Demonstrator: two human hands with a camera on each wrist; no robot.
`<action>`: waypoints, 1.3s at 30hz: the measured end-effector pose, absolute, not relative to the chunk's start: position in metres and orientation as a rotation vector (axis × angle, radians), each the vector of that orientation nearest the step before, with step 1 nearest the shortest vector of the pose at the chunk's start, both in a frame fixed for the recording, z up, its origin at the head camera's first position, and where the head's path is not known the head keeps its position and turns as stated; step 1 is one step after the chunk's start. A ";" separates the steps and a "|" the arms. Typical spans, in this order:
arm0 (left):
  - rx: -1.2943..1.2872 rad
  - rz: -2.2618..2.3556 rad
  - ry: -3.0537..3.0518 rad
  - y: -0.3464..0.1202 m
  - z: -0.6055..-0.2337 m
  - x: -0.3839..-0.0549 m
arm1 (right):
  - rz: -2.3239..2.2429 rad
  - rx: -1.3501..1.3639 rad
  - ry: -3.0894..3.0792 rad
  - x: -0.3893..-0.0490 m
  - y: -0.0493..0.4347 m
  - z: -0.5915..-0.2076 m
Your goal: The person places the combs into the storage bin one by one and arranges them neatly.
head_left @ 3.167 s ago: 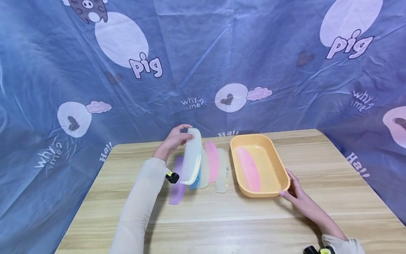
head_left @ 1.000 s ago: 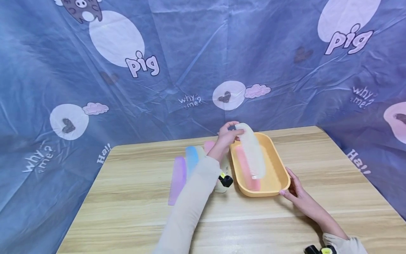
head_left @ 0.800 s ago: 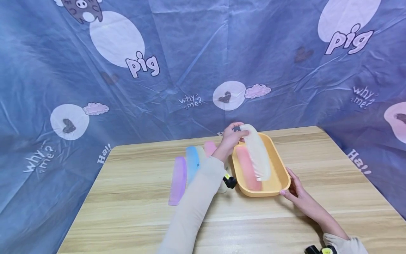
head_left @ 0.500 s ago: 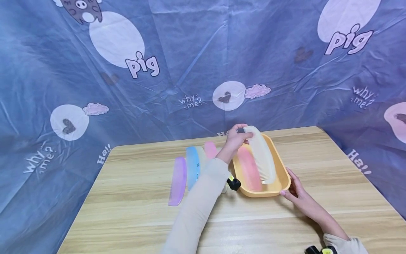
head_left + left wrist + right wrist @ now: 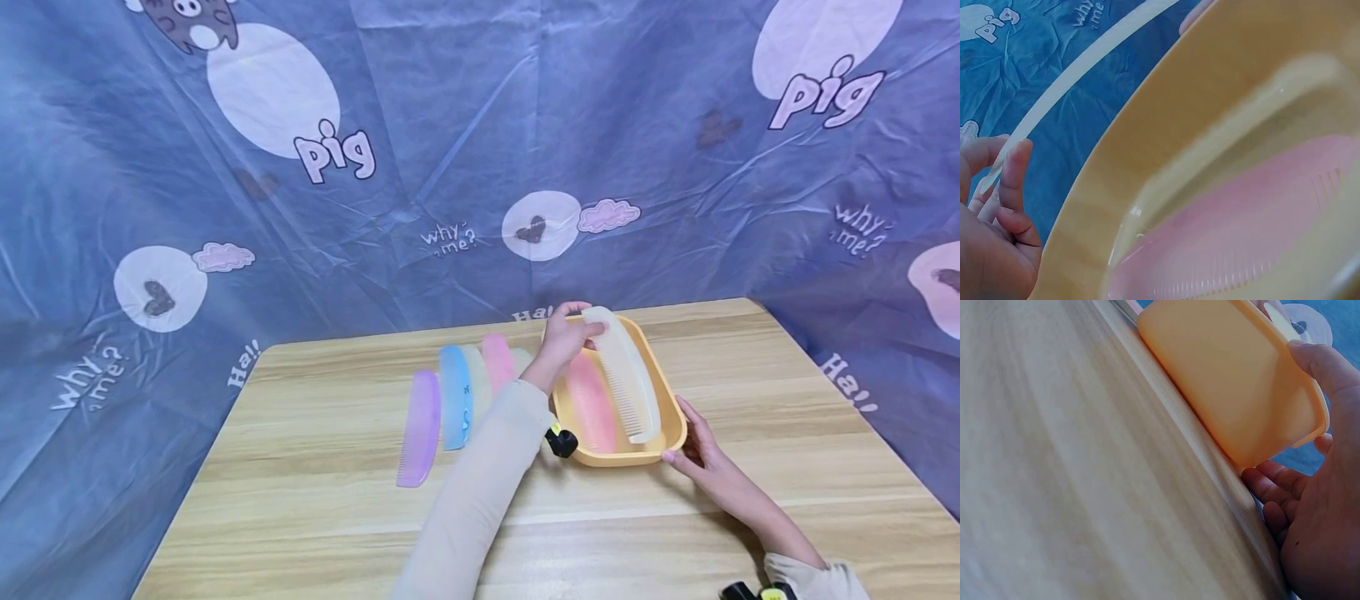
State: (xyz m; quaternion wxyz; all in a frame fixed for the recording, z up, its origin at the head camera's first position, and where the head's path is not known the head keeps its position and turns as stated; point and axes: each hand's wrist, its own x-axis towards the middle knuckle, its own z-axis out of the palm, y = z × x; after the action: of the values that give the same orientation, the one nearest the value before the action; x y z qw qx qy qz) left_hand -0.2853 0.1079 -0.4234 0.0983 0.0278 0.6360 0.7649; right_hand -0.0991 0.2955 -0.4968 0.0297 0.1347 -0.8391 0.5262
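One wood-grain table (image 5: pixel 630 533) fronts a blue printed cloth (image 5: pixel 450 108); on it sits a yellow tray (image 5: pixel 618 459), its corner gripped between thumb and fingers of the right hand (image 5: pixel 708 468); the left hand (image 5: pixel 564 340) pinches a white comb (image 5: pixel 628 383) above the tray.

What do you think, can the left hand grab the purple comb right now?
Probably not right now: the left hand pinches the white comb at the orange tray, so its fingers are busy. Nothing seems to cover the purple comb, though.
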 end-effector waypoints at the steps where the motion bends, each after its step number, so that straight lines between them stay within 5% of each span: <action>1: 0.079 2.261 1.891 0.108 -0.425 -0.285 | 1.628 0.421 -2.584 -0.099 0.295 -0.497; 39: 0.224 2.000 1.869 0.110 -0.429 -0.283 | 1.671 0.453 -2.555 -0.100 0.297 -0.499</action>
State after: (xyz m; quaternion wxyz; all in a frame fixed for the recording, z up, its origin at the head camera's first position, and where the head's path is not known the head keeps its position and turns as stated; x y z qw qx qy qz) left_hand -0.2826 0.1095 -0.4294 0.1962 0.0799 0.6673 0.7141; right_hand -0.0997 0.2967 -0.4994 0.0275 0.1466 -0.8275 0.5412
